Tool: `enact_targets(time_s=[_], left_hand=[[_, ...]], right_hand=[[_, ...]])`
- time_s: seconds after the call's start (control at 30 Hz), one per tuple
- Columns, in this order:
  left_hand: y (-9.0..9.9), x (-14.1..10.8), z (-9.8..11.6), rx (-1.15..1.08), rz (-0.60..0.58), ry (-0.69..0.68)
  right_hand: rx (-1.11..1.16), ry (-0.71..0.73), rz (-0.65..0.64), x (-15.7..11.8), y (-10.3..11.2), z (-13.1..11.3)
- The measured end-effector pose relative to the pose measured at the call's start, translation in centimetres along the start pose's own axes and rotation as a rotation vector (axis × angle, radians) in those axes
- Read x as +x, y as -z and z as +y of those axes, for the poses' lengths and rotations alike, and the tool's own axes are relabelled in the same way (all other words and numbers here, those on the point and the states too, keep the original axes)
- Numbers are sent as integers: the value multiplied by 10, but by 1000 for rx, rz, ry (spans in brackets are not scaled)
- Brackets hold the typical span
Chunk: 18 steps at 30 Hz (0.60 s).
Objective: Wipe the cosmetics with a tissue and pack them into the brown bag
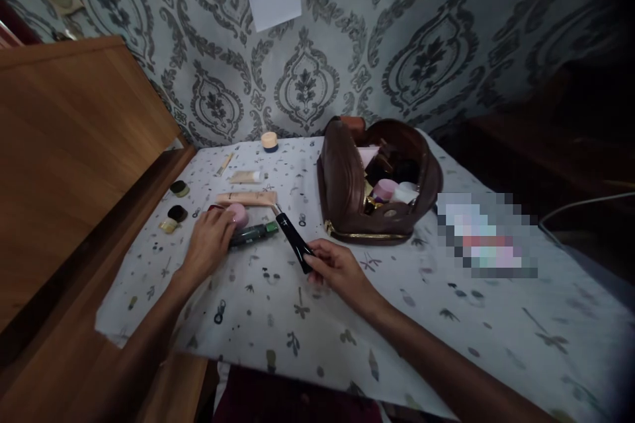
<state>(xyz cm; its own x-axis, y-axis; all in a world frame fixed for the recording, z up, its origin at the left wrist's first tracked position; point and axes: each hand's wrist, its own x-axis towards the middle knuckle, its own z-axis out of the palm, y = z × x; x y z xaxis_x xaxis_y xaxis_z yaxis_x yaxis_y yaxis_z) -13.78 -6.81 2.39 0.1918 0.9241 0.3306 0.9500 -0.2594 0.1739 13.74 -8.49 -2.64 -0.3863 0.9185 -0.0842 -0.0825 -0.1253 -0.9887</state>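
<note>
My right hand (340,271) is closed around a glossy black handle (294,241), tilted up to the left. A thin silvery part shows at its far end, close to a peach-coloured tube (248,198). On the left, my left hand (211,238) has its fingers curled against a round pink-lidded jar (238,214); part of the grip is hidden. A dark green tube with a bright green end (254,234) lies just below the jar, by my left thumb. Something dark red peeks out behind the left fingers, too covered to name.
An unzipped brown bag (342,185) full of cosmetics stands right of centre. Behind the hands lie a small tube (245,176), a thin stick (225,164) and a round jar (269,141). Small dark-lidded pots (179,188) sit left. A wooden panel (84,165) borders the cloth-covered table (268,304).
</note>
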Motion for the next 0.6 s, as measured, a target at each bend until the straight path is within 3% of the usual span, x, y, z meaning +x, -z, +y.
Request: enact_targets(time_s=[0.13,0.33,0.6], left_hand=[[-5,-16,-26,70,-29,-7],[-9,-18,-31,-94,-10,58],[-4,-18,-55,-151,-66,92]], right_hand=[[-257,68,-47,-6,3,-2],[-579,167,-273,-11,0,-13],[-913,243,-98,4,-23,-7]])
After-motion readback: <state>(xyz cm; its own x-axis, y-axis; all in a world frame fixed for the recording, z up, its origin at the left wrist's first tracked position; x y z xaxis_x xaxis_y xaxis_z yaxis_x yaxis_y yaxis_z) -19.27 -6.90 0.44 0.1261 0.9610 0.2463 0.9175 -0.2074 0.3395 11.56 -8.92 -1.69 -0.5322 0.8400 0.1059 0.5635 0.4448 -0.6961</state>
